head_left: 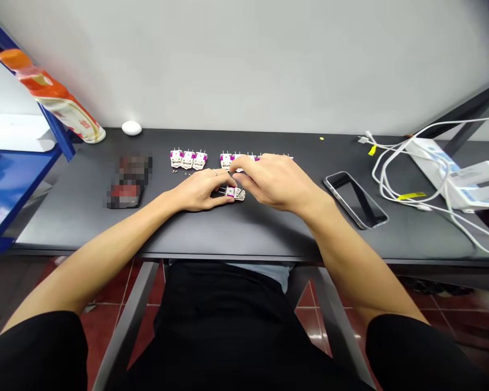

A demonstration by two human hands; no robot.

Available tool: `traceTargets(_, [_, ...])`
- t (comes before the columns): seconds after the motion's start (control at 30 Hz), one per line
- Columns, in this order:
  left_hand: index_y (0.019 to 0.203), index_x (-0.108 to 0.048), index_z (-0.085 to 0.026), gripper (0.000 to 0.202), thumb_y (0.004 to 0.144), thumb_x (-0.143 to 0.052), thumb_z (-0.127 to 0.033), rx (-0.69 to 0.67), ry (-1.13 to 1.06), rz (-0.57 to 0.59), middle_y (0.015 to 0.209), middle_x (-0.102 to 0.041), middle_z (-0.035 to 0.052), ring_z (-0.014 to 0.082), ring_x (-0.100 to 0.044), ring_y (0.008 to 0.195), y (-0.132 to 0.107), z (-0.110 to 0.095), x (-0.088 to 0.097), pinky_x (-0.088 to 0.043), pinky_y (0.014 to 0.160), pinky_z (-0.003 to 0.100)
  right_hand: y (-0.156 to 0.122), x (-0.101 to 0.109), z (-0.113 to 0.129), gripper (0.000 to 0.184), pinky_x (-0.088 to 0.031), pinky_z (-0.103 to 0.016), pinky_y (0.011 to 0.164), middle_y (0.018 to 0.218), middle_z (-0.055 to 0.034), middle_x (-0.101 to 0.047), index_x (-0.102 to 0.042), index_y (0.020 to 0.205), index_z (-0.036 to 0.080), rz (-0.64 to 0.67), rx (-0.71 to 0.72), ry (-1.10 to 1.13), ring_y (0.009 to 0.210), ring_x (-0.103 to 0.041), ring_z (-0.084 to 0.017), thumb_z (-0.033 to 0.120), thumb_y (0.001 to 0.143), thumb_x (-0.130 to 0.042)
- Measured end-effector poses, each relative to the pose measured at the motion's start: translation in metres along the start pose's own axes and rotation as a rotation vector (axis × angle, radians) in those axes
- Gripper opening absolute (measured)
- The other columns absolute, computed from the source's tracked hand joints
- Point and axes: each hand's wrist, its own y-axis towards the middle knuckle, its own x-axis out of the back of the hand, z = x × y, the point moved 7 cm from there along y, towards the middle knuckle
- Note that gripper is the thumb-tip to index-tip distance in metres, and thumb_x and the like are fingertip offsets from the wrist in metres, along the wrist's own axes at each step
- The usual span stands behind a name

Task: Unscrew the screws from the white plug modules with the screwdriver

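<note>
A small white and magenta plug part (235, 193) with metal prongs lies on the dark table (248, 228) between my hands. My left hand (201, 190) rests on the table with its fingers curled against the part's left side. My right hand (275, 182) is closed in a pinch over the part's right end. Behind my hands stand two rows of like plug parts: a group of three (188, 159) at the left and a longer row (236, 158) partly hidden by my right hand.
A smartphone (355, 199) lies face up to the right. White cables and a power strip (440, 168) fill the far right. A blurred dark object (128, 182) sits at the left, with an orange bottle (55, 98), a white oval object (131, 128) and a blue shelf (8, 179) beyond.
</note>
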Motion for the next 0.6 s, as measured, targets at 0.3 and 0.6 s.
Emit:
traceTargets(0.3, [0.129,-0.075,-0.022,0.04,0.112,-0.066,-0.057,-0.007,0.007,0.007,0.105,-0.076,0.0092,0.0241,-0.07,0.089,-0.001,-0.0014,0.0002,-0.052,0.085,0.036,0.0028,0.0016,0.0043,0.023,-0.046,-0.038,0.08,0.085,-0.0013,-0.072,-0.056,0.118,0.026,0.063,0.065,0.196,0.068,-0.05,-0.023,0.014,0.103,-0.044])
traceTargets(0.6, [0.128,-0.076,-0.021,0.036,0.111,-0.07,-0.053,-0.016,-0.008,-0.008,0.113,-0.078,0.0102,0.0228,-0.07,0.088,-0.0004,-0.0011,-0.0003,-0.053,0.085,0.035,0.0015,0.0044,-0.0002,0.024,-0.039,-0.037,0.074,0.069,0.0,-0.06,-0.061,0.11,0.025,0.016,-0.018,0.048,0.062,-0.041,-0.022,0.032,0.117,-0.039])
